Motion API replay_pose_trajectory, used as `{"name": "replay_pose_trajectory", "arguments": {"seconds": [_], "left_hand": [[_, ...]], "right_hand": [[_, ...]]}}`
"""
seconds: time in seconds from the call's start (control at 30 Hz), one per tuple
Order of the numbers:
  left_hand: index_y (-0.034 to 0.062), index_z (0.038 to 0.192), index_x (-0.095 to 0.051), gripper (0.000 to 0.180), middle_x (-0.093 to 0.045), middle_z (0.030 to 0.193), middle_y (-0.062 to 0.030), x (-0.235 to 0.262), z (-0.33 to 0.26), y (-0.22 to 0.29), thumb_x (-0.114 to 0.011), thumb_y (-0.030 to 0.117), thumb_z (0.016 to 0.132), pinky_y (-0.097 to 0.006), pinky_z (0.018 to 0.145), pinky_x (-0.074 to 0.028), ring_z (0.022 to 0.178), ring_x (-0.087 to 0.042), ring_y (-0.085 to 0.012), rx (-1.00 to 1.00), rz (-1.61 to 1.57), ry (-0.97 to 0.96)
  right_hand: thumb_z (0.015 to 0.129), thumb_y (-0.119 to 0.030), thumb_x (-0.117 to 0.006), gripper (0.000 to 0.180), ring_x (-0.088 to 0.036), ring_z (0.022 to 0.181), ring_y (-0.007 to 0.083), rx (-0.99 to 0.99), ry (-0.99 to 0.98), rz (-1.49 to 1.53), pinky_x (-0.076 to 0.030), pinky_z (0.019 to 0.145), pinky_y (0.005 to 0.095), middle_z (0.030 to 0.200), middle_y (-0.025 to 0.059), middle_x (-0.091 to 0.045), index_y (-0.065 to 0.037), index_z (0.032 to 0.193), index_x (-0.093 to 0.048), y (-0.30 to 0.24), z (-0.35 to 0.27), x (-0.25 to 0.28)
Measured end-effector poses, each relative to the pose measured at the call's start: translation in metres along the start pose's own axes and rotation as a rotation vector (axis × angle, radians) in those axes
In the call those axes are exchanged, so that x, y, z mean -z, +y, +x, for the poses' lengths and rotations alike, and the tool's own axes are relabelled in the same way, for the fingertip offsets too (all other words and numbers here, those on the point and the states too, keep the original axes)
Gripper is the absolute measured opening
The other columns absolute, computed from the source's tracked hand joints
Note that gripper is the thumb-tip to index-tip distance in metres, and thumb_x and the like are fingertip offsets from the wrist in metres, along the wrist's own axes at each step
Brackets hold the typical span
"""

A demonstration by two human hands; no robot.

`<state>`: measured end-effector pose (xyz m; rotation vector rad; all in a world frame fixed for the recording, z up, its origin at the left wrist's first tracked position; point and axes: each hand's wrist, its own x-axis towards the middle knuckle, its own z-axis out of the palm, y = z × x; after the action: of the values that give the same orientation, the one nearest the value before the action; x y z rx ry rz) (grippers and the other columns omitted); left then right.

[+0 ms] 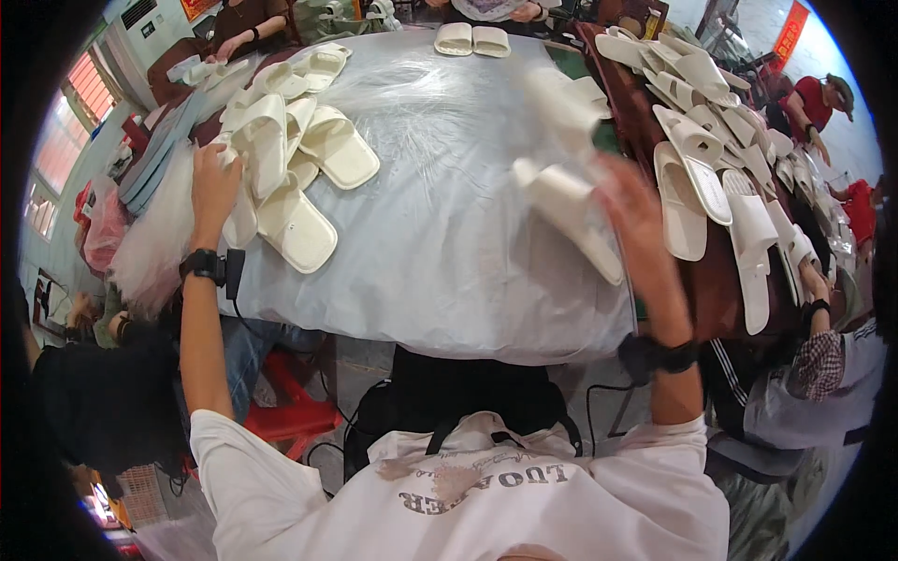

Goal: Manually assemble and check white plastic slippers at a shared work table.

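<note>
At the left of the table, my left hand [217,182] is closed at the edge of a heap of cream slippers [297,229], its fingers curled round a slipper's side. Part of that slipper is hidden behind the hand. My right hand [634,210] is smeared by motion on the right, beside a cream slipper [569,217] that tilts over the table's right part. Whether the fingers hold it cannot be made out. Just beyond, another slipper [558,105] is also blurred.
A pale plastic sheet [421,271] covers the table. One slipper pair [472,40] lies at its far edge. Many slippers [697,178] are heaped on the dark red table at right. Clear plastic film [159,243] hangs at left, near a red stool [290,397]. Other people sit around.
</note>
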<state>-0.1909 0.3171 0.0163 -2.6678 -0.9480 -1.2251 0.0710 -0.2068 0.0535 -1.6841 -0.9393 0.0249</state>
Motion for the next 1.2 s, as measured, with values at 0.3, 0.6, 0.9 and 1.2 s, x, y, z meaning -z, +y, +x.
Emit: {"name": "replay_pose_trajectory", "arguments": {"seconds": [0.3, 0.6, 0.9, 1.2], "left_hand": [[-0.0041, 0.125, -0.058, 0.04, -0.049, 0.136, -0.0278, -0.019, -0.011, -0.034, -0.064, 0.018, 0.092, -0.048, 0.114, -0.035, 0.131, -0.044, -0.0431, -0.044, 0.005, 0.027], [0.0041, 0.128, -0.059, 0.038, -0.048, 0.141, -0.0196, -0.001, -0.031, -0.009, -0.065, 0.013, 0.091, -0.048, 0.11, -0.038, 0.131, -0.045, -0.0402, -0.085, 0.191, 0.046], [0.0019, 0.109, -0.063, 0.019, -0.062, 0.118, -0.0167, 0.054, -0.053, 0.191, -0.065, 0.003, 0.09, -0.042, 0.101, -0.044, 0.114, -0.058, -0.0351, -0.296, -0.322, -0.066], [-0.0013, 0.126, -0.059, 0.053, -0.059, 0.127, -0.0207, 0.005, -0.101, 0.334, -0.075, 0.034, 0.088, -0.046, 0.102, -0.043, 0.119, -0.056, -0.0383, -0.493, -0.624, -0.549]], "right_hand": [[0.081, -0.03, -0.079, 0.051, -0.047, 0.11, 0.0399, 0.141, -0.063, -0.631, -0.041, 0.098, 0.0485, 0.116, 0.023, -0.054, -0.008, 0.125, -0.065, 0.033, -0.09, -0.063], [0.086, -0.022, -0.076, 0.05, -0.049, 0.114, 0.0411, 0.062, -0.009, -0.579, -0.043, 0.097, 0.0462, 0.124, 0.0247, -0.048, 0.005, 0.122, -0.056, 0.032, -0.067, -0.026], [0.086, -0.013, -0.069, 0.026, -0.056, 0.106, 0.0388, 0.128, 0.037, -0.609, -0.047, 0.089, 0.0487, 0.109, 0.021, -0.058, 0.003, 0.105, -0.063, 0.07, -0.046, -0.032], [0.09, -0.014, -0.064, 0.013, -0.066, 0.077, 0.0363, 0.045, -0.038, -0.493, -0.053, 0.066, 0.0467, 0.092, 0.0147, -0.062, -0.001, 0.093, -0.062, 0.048, -0.058, -0.055]]}}
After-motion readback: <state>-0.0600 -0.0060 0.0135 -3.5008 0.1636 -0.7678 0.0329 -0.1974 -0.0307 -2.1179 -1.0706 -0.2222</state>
